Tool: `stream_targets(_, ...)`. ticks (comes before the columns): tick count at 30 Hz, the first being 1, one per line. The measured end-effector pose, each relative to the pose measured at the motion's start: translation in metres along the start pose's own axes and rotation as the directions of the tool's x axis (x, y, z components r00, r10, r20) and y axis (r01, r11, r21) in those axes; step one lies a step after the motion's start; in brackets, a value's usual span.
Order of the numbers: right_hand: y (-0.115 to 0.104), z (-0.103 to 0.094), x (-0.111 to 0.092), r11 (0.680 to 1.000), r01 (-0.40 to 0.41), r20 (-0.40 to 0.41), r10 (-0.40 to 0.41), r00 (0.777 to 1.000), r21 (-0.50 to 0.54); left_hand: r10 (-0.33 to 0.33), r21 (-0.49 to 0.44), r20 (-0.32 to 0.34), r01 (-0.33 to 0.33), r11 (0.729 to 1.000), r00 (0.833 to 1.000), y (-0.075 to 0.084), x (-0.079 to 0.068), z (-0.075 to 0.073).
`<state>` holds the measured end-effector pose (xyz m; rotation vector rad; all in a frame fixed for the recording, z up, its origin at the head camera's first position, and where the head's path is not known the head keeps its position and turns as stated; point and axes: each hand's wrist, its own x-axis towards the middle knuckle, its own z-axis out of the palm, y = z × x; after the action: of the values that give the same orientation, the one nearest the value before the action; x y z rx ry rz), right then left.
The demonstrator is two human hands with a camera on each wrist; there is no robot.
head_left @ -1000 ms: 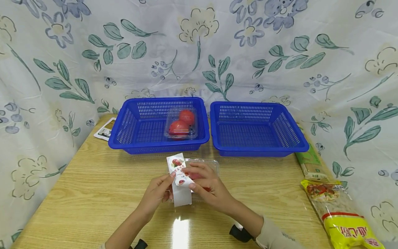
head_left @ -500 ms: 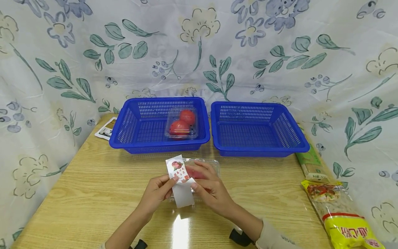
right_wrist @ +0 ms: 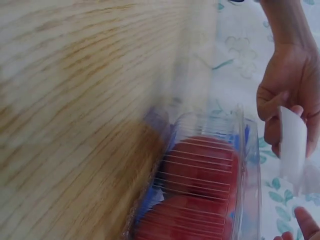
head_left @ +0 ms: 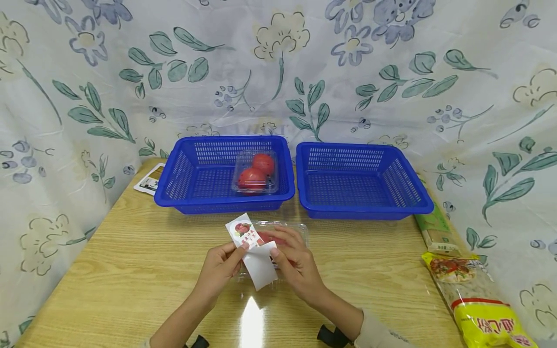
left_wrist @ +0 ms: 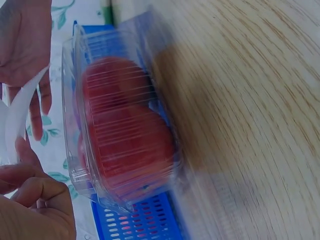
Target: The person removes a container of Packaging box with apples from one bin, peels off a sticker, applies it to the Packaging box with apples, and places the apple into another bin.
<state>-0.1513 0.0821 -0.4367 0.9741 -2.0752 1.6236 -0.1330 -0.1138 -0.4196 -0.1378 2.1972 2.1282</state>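
Note:
Between my hands is a white paper label strip (head_left: 260, 270), printed with red fruit and red lettering at its upper end. My left hand (head_left: 219, 266) pinches its left edge between thumb and fingers. At the right corner of a lifted flap, my right hand (head_left: 300, 273) grips the paper with its thumb; its other fingers reach over the box behind. That clear plastic box (left_wrist: 125, 135) stands on the table just beyond the strip, mostly covered by the hands in the head view. Red tomatoes (right_wrist: 202, 167) show through its ribbed side in both wrist views.
A blue basket (head_left: 204, 198) at the back left contains another clear box of two tomatoes (head_left: 252, 179). Beside it stands a second blue basket (head_left: 365, 208). Food packs, one a yellow noodle-like bag (head_left: 483, 304), line the right edge. A white packet (head_left: 150, 180) lies far left.
The strip has tilted, its printed top swinging left and its lower end right. My right hand has drawn the flap up and right, so more blank white paper shows.

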Motion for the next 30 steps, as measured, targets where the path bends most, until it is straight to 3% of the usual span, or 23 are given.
stream_targets(3,0.0017,0.0015,-0.0019,0.992,0.096,-0.005,-0.096,0.995,-0.083,0.011,-0.008,-0.012,-0.011,1.000,1.000,-0.0002,0.0002,0.0003)
stream_targets(7,0.0037,0.0021,-0.0040,0.956,0.237,0.012,-0.239,0.971,-0.170,0.008,-0.019,-0.020,-0.008,1.000,1.000,0.0003,0.0006,0.0003)
stream_targets(10,0.0053,0.0020,-0.0044,0.941,0.283,0.013,-0.286,0.958,-0.186,-0.001,-0.024,-0.019,0.001,1.000,1.000,0.0006,0.0005,0.0004)
stream_targets(22,0.0042,0.0037,-0.0085,0.987,0.132,-0.073,-0.138,0.988,-0.086,0.057,-0.020,-0.024,-0.058,0.998,0.998,0.0002,-0.0010,0.0026)
stream_targets(30,0.0060,0.0013,-0.0093,1.000,0.024,-0.087,-0.023,0.996,0.011,0.035,-0.026,-0.054,-0.036,0.999,0.998,0.0002,0.0004,-0.0027)
